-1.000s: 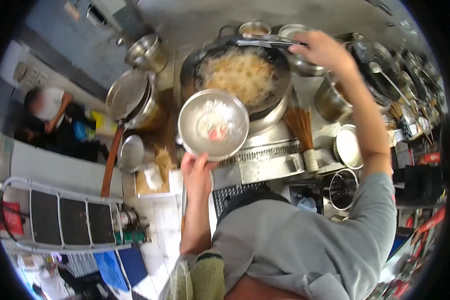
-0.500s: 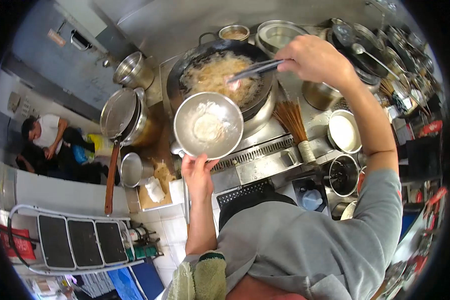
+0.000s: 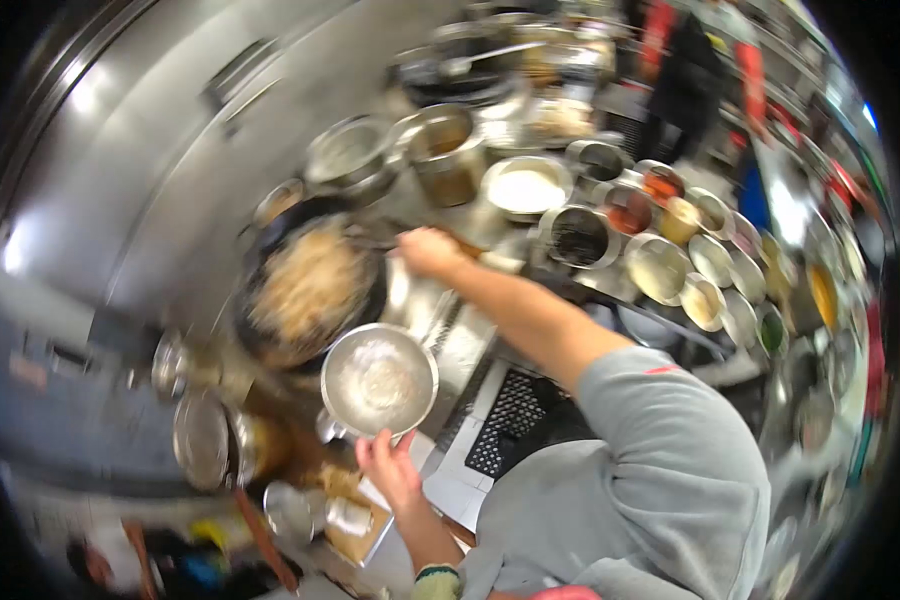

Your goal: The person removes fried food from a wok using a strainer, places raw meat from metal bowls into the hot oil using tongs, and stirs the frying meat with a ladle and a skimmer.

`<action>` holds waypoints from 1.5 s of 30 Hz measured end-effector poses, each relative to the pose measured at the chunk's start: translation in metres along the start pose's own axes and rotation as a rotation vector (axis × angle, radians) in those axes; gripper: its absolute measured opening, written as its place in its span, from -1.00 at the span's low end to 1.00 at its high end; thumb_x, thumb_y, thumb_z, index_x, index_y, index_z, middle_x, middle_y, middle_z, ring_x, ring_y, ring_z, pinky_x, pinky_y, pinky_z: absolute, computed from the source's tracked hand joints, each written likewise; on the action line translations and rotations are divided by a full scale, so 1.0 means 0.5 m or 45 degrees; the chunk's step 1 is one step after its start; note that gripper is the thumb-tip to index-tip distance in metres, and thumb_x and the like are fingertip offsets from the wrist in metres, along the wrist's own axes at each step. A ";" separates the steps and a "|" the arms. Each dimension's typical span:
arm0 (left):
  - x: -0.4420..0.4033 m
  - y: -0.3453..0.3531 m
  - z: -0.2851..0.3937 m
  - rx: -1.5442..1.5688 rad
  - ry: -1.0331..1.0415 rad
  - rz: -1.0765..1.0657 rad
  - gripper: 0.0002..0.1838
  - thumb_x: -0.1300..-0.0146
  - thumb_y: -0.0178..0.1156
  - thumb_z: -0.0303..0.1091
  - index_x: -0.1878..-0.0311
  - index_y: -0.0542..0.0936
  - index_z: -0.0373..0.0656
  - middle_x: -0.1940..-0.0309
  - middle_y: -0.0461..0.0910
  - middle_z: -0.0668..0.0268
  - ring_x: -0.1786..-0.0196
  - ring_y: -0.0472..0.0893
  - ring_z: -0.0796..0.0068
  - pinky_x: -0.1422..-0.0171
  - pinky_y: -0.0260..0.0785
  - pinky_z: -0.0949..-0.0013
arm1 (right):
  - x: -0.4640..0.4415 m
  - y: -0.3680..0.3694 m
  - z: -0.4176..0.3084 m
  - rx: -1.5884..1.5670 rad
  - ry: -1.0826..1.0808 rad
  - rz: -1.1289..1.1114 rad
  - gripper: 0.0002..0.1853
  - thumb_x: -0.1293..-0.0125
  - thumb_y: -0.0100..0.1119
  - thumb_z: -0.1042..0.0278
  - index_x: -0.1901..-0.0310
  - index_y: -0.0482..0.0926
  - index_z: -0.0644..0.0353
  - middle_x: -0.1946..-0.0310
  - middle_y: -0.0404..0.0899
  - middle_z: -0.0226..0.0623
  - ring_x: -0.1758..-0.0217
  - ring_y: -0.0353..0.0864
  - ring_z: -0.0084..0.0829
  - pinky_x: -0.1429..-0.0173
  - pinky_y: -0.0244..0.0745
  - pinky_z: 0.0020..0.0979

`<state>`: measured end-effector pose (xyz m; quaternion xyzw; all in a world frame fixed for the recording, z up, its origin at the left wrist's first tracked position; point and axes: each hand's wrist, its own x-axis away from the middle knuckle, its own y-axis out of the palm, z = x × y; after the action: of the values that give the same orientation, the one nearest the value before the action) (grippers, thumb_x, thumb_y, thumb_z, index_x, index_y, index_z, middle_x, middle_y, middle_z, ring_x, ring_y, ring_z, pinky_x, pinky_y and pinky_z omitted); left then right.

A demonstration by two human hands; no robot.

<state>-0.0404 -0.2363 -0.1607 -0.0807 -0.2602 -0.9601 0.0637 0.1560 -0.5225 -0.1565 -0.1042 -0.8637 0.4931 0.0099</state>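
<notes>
My left hand (image 3: 390, 468) grips the near rim of a round metal bowl (image 3: 420, 345), thumb and fingers at its edge. White, flour-like powder (image 3: 378, 380) lies in the bowl, clumped in the middle. Just beyond it, a black wok (image 3: 370, 300) holds light brown, foamy bubbling oil (image 3: 315, 280). At the wok's right rim, my right hand (image 3: 428, 252) is closed around dark tongs (image 3: 370, 238), which reach over the oil. Motion blur smears the tongs, and I cannot make out anything at their tips.
Metal pots (image 3: 445, 160) and a bowl of white content (image 3: 528, 188) stand behind my right arm. Several ingredient containers (image 3: 660, 265) crowd the right side. A lidded pot (image 3: 202, 440) stands left of the bowl. A seated person (image 3: 100, 565) is at the lower left, blurred.
The view has swung to the right, bringing more ingredient containers in. The pinkish piece at the tongs' tips no longer shows. My left hand still holds the bowl beside the wok.
</notes>
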 end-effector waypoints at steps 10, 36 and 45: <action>0.066 0.078 -0.147 -0.358 -0.449 -0.686 -0.65 -0.15 0.06 -0.55 -0.05 0.39 -0.32 0.02 0.50 0.05 0.04 0.56 0.21 0.07 0.59 0.13 | 0.477 -0.243 0.174 -0.848 0.032 0.436 -0.51 -0.32 0.06 -0.05 0.07 0.59 0.29 0.30 0.65 -0.11 0.23 0.63 -0.25 0.10 0.48 -0.23; 1.143 0.588 -0.592 -1.329 1.221 -3.395 -0.59 -0.28 0.03 -0.09 0.20 0.58 -0.33 0.31 0.61 -0.07 0.16 0.59 -0.09 0.00 0.43 0.00 | 1.890 -0.027 -0.123 -1.101 1.842 2.450 -0.66 -0.42 0.02 0.17 -0.02 0.51 0.27 0.58 0.33 -0.57 0.67 0.19 -0.78 0.65 0.04 -0.68; 1.085 0.562 -0.674 -1.346 -0.573 -3.397 -0.78 -0.31 0.07 -0.29 0.25 0.48 -0.30 0.43 0.57 0.23 0.36 0.63 0.47 0.39 0.51 0.42 | 1.848 -0.017 -0.118 -1.161 1.849 2.593 -0.66 -0.43 0.00 0.15 -0.02 0.51 0.25 0.57 0.33 -0.55 0.70 0.18 -0.79 0.69 -0.02 -0.69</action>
<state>-0.5663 -0.6924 -0.2081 0.0571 0.2329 -0.2530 -0.9373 -0.7419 -0.3013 -0.1982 -0.9310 -0.2866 -0.2182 0.0589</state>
